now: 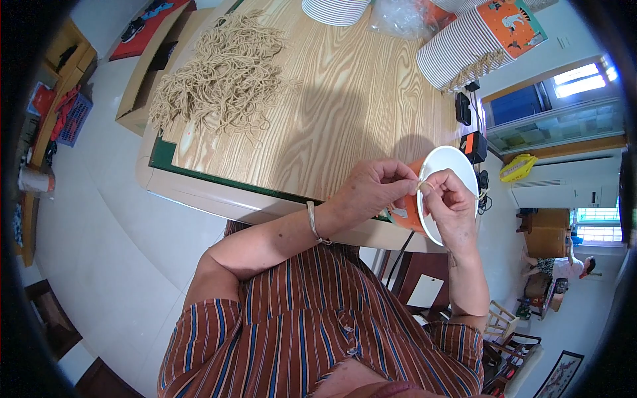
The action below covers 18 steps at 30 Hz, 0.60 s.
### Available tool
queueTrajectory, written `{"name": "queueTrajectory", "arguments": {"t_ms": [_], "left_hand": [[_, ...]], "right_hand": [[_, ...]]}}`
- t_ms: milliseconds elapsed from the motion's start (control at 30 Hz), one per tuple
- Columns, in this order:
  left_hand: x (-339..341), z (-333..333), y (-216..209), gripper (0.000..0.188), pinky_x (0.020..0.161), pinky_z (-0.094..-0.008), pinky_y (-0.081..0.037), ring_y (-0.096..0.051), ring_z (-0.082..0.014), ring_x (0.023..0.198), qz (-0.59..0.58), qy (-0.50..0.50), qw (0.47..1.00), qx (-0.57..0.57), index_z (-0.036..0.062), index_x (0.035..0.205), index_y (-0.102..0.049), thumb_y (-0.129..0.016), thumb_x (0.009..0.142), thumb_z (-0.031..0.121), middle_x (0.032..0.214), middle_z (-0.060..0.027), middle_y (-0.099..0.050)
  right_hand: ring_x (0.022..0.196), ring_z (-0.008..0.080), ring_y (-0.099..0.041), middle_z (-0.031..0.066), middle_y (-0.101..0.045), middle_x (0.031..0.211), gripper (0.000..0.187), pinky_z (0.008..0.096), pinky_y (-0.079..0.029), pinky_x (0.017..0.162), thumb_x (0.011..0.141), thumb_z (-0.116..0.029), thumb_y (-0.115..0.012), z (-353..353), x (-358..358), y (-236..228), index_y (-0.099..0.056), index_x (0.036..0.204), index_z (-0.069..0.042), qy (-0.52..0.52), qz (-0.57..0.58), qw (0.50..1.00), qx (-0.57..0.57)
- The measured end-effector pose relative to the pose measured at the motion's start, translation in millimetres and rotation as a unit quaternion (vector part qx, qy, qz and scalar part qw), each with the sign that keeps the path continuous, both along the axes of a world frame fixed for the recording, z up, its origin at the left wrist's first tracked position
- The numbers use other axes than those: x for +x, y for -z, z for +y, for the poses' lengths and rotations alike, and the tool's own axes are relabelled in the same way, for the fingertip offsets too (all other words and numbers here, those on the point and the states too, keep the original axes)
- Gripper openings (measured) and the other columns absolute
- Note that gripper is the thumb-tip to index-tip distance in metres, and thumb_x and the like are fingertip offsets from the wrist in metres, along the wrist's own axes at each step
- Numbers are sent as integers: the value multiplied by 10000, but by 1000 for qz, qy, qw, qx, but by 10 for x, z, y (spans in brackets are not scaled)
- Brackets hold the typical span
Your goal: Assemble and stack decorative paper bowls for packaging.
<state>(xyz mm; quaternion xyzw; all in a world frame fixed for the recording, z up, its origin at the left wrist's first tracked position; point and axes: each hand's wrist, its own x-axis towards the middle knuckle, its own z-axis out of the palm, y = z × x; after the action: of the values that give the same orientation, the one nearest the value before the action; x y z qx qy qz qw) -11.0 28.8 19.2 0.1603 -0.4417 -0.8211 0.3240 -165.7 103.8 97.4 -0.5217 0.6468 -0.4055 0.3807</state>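
An orange paper bucket (405, 217) with a white rim and white inside lies tipped at the table's near right edge, its mouth toward the right. At its rim, my left hand (379, 188) and my right hand (452, 211) meet, both with thumb and forefinger pinched. Between the fingertips runs a short loop of thin pale cord (425, 185), both hands gripping it. Whether the cord passes through a hole in the bucket is hidden by my fingers. Farther off to the left, a loose heap of tan cords (222, 79) is spread over the wooden table (318, 99).
Nested striped buckets (441, 63) with a bundle of cords (474, 71) lie at the far right, beside a clear plastic bag (401, 18). Another striped stack (335, 10) stands at the back. A black-and-orange box (473, 147) sits behind my bucket. Another person (567, 267) is distant right.
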Motion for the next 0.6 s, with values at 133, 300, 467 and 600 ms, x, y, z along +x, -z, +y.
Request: {"name": "queueTrajectory", "arguments": {"t_ms": [133, 300, 467, 600], "left_hand": [[21, -2, -41, 151, 659, -212, -527, -614, -64, 710, -11, -3, 1000, -11, -7, 1008, -666, -643, 917, 111, 856, -21, -672], [34, -6, -24, 170, 662, -210, -526, -614, -63, 712, -10, -1, 1000, -17, -10, 1025, -666, -638, 924, 123, 860, -17, -676], [42, -9, -51, 175, 667, -208, -530, -620, -61, 726, -19, 1, 999, -28, -13, 1030, -664, -643, 922, 124, 856, -20, -675], [22, -1, -59, 171, 656, -207, -532, -630, -66, 726, -38, -5, 999, -38, -16, 1025, -652, -657, 911, 111, 845, -25, -674]], "right_hand": [[595, -14, -463, -62, -556, 700, 49, 161, -383, 545, 940, -60, -603, 8, -9, -2, -579, 898, -52, 2, 3, 1000, 2], [589, -13, -467, -62, -559, 695, 53, 161, -381, 540, 940, -55, -599, 4, 2, 4, -577, 892, -54, 7, 1, 1000, 4], [585, -14, -470, -62, -559, 693, 54, 161, -379, 538, 937, -48, -599, 8, 4, -2, -576, 889, -54, 9, 5, 1000, 2], [580, -14, -468, -64, -557, 686, 58, 160, -374, 532, 930, -49, -606, 14, -1, 3, -575, 882, -56, 16, 8, 1000, 5]]}}
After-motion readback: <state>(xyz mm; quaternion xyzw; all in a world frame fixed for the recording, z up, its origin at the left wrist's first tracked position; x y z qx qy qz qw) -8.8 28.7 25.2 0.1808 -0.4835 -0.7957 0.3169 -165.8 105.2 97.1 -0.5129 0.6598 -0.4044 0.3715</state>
